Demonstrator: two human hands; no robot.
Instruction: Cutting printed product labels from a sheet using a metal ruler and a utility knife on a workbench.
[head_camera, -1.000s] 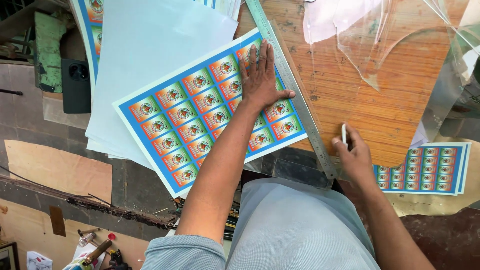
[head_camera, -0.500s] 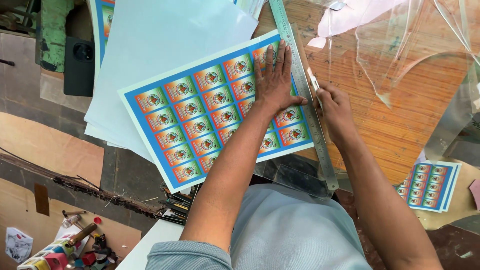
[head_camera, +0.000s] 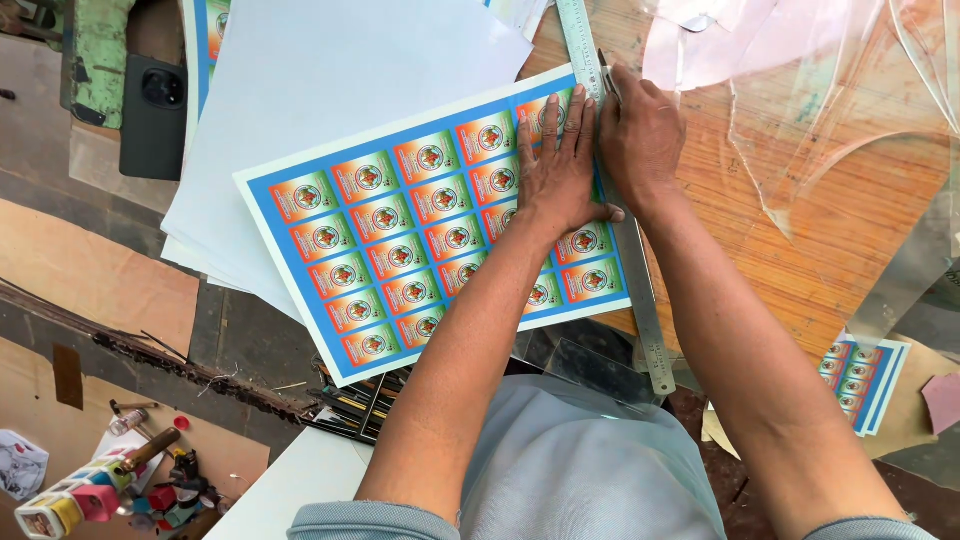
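While I watch the head view, my left hand (head_camera: 557, 165) lies flat, fingers spread, on the printed label sheet (head_camera: 420, 225). That sheet rests on the white paper stack (head_camera: 330, 80), its long axis running lower left to upper right. Along its right edge lies the steel ruler (head_camera: 640, 290), running near to far. My right hand (head_camera: 640, 135) is closed on a small blade, mostly hidden. The ruler's top is cut off.

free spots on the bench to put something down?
Free: bare wood right of the metal ruler, below the clear film; blank white sheets above the printed label sheet. Crowded: ruler edge under left hand and right hand; tool clutter bottom left.
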